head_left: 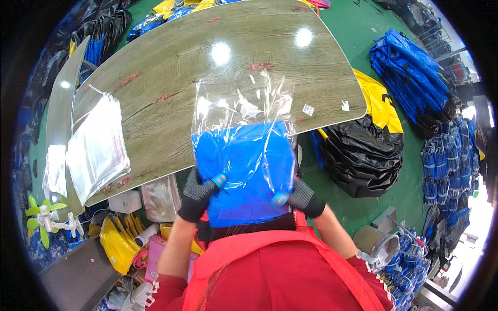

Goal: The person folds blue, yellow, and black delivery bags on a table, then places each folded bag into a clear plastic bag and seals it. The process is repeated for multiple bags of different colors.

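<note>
Close to my body I hold a folded blue sheet-like item (244,160) inside a clear plastic bag (210,106). The bag's far part rises past the blue item, over the table's near edge. My left hand (199,196), in a dark glove with a blue thumb tip, grips the bag's left side. On the opposite side my right hand (305,198), gloved alike, grips it with its thumb on top. The fingers beneath are hidden. What exactly the blue item is cannot be made out.
Before me stands a wood-grain table (171,72) with a stack of clear bags (98,145) at its left. Right of it lie a black and yellow bundle (363,150) and a blue pile (410,72) on the green floor. A small green fan (44,217) is at lower left.
</note>
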`<state>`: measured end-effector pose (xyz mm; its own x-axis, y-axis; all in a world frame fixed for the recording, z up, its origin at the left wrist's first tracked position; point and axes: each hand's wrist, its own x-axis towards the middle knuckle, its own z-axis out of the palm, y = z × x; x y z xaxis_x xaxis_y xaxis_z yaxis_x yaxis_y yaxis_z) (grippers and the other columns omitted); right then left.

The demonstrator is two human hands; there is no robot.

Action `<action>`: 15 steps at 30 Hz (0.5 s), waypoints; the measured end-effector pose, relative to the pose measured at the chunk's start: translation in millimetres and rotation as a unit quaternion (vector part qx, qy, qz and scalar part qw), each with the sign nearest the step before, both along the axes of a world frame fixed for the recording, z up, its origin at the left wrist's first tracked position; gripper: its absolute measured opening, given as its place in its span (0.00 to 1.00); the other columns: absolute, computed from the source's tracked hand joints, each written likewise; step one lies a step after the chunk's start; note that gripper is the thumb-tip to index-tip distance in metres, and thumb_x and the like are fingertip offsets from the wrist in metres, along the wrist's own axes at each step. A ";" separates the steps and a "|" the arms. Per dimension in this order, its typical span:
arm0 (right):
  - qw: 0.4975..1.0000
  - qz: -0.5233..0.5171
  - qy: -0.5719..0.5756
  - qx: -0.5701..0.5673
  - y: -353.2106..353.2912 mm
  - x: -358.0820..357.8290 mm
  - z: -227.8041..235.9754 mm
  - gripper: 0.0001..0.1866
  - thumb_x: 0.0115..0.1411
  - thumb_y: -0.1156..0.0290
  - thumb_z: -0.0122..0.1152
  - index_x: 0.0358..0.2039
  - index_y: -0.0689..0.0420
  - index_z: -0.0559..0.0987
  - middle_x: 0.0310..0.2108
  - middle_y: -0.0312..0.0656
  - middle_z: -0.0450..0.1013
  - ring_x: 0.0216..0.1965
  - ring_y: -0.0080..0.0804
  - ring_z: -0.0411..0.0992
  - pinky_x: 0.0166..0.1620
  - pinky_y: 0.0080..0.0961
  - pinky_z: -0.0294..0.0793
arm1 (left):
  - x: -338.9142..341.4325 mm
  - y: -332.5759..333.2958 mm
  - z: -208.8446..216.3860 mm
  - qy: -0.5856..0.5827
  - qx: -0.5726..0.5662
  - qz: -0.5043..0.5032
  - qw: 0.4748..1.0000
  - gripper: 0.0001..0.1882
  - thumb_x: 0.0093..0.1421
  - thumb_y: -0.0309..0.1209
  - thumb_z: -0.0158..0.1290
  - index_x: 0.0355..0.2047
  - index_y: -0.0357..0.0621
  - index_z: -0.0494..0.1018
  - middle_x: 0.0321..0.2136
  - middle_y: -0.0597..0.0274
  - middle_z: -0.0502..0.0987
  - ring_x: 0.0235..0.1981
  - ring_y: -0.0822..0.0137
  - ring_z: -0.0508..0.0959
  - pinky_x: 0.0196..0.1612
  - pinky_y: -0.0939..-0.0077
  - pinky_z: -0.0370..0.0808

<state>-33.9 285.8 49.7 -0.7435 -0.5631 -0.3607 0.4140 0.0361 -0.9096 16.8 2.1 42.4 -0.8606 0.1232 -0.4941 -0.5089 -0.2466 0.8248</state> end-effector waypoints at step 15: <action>0.991 -0.132 -0.009 -0.014 7.7 -3.2 -3.9 0.32 0.54 0.55 0.67 0.52 0.63 0.71 0.47 0.43 0.73 0.44 0.27 0.72 0.47 0.30 0.74 | 5.8 2.9 -35.5 0.205 -0.061 -0.081 0.973 0.40 0.58 0.50 0.56 0.64 0.42 0.55 0.54 0.57 0.69 0.55 0.63 0.68 0.59 0.68 0.63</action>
